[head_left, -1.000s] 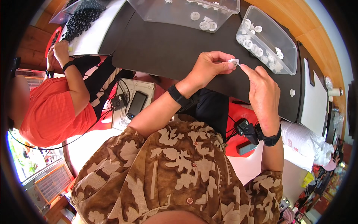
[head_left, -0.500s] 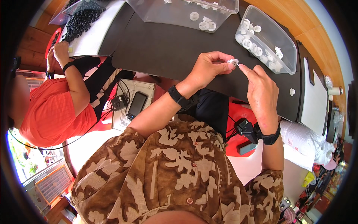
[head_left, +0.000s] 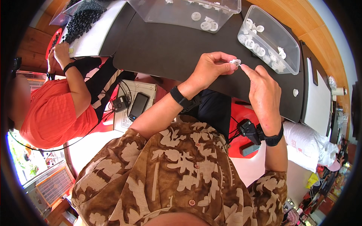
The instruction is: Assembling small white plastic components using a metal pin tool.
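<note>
Between thumb and forefinger, my left hand (head_left: 213, 69) pinches a small round white plastic part (head_left: 235, 62) above the near side of the dark table. My right hand (head_left: 264, 86) is closed just to its right, its forefinger tip close to the part's edge. A thin pale bit shows at that fingertip, too small to name. Beyond my hands, a clear plastic bin (head_left: 290, 41) at the right holds several similar round white parts. Another clear bin (head_left: 169, 19) at the far side holds several more. One loose white piece (head_left: 295, 92) lies on the table right of my right hand.
At the left, a person in an orange shirt (head_left: 56, 113) works by a pile of small black pieces (head_left: 83, 24) and a red tray (head_left: 54, 43). A box with a phone-like device (head_left: 139, 105) stands beside my left arm. White bags (head_left: 301, 143) lie at the right.
Hardly anything differs. My right hand has shifted very slightly, while my left hand keeps the white part in the same place.
</note>
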`<state>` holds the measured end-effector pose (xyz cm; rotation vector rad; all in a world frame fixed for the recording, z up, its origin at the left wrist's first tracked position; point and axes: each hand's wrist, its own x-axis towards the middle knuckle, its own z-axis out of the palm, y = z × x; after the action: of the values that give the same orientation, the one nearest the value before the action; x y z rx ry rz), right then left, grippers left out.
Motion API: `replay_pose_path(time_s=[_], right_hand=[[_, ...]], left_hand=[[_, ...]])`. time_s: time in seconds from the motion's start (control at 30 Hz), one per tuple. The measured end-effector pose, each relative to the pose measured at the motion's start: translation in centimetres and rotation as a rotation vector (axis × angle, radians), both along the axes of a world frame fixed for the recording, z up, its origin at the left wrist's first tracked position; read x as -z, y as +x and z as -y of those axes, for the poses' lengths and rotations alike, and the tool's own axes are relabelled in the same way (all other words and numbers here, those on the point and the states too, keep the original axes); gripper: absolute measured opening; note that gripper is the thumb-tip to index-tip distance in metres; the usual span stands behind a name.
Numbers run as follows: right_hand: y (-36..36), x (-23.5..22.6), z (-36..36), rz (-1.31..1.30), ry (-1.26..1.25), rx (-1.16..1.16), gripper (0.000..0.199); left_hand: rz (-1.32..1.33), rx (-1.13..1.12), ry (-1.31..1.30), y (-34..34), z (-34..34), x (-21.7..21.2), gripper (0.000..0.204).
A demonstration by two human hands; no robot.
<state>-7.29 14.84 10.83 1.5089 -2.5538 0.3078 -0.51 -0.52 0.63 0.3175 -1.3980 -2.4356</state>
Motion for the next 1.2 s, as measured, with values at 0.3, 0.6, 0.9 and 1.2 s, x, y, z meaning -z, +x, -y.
replay_pose_path(time_s=[0.3, 0.6, 0.9, 1.2], right_hand=[[0.1, 0.0, 0.4, -0.077, 0.050, -0.039, 0.032], [-0.1, 0.0, 0.4, -0.102, 0.110, -0.076, 0.027], [-2.2, -0.7, 0.4, -0.021, 0.163, -0.149, 0.030], [-1.6, -1.3, -0.7, 0.132, -0.046, -0.056, 0.033]], left_hand=[[-0.010, -0.017, -0.028, 0.1, -0.1, 0.2, 0.022], [0.012, -0.026, -0.054, 0.0, -0.4, 0.5, 0.021], [0.063, -0.014, -0.157, -0.1, -0.2, 0.3, 0.022], [-0.036, 0.041, 0.076, -0.1, 0.4, 0.2, 0.022]])
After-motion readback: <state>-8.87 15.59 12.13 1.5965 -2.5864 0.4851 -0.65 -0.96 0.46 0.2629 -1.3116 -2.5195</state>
